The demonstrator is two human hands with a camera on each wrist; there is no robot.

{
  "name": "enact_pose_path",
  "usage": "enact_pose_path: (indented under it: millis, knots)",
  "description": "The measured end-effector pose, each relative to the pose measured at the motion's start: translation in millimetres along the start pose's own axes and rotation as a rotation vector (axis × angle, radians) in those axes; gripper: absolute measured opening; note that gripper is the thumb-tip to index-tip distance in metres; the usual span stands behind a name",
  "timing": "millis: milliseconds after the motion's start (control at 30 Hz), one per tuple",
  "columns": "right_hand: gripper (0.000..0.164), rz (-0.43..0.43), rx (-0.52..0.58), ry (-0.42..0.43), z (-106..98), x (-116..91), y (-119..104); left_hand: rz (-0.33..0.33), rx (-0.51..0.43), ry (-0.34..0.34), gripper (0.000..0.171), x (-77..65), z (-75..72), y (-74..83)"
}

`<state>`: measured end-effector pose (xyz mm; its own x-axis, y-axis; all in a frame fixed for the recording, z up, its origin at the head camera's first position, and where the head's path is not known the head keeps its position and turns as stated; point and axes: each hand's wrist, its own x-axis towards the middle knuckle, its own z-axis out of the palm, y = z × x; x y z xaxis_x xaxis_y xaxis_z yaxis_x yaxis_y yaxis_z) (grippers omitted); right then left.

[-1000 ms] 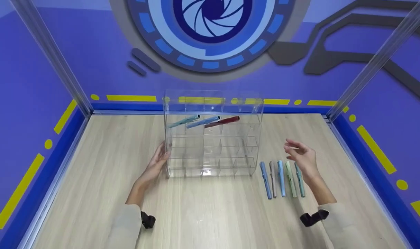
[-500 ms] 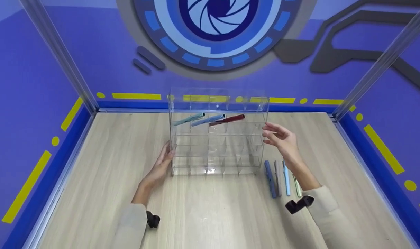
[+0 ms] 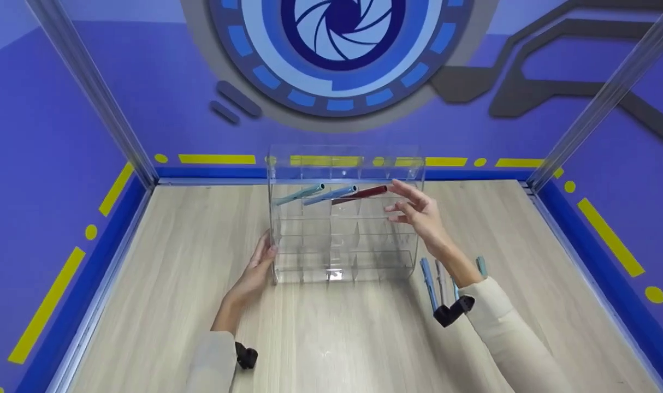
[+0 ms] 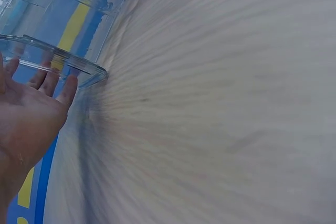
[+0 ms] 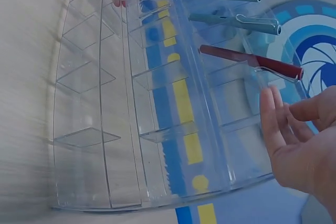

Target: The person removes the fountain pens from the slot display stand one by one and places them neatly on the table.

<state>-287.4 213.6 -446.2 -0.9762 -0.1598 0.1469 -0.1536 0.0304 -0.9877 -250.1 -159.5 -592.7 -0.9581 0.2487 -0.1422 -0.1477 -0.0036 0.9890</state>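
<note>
A clear acrylic rack (image 3: 342, 225) with tiers of small compartments stands at the back of the table. In its upper tier lean three pens: a teal pen (image 3: 301, 193), a blue pen (image 3: 331, 195) and a dark red pen (image 5: 252, 61). My left hand (image 3: 259, 270) rests against the rack's left side, its fingers mostly straight on the outer face in the left wrist view. My right hand (image 3: 421, 218) is at the rack's upper right front, fingers loosely bent and holding nothing. Its fingertips are close to the red pen's clip end; contact cannot be told.
To the right of the rack several pens lie in a row on the table, among them a blue pen (image 3: 428, 281), a grey pen (image 3: 440, 278) and a teal pen (image 3: 481, 266). The right forearm partly covers them. A blue patterned wall (image 3: 211, 136) rises behind the rack.
My right hand has moved left from above the loose pens to the rack's upper right front. My left hand stays against the rack's side. The pens in the rack look unchanged.
</note>
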Motion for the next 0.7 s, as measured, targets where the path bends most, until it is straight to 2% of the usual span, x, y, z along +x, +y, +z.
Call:
enact_pose_path:
  millis: [133, 300, 500, 700]
  knots:
    - [0.053, 0.033, 0.020, -0.102, 8, 8, 2, -0.018, -0.013, 0.012, 0.076, 0.1, 2.2, -2.4]
    - [0.051, 0.021, 0.048, -0.163, 19, 17, 0, -0.020, -0.024, 0.024, 0.075, 1.8, 1.8, -0.6]
    - [0.048, -0.004, 0.090, -0.170, 28, 22, 1, -0.018, -0.003, 0.022, 0.077, 2.1, 0.8, 1.2]
    - [0.043, -0.048, 0.075, -0.123, 32, 21, 6, -0.025, -0.033, 0.018, 0.079, 0.1, 2.9, -0.3]
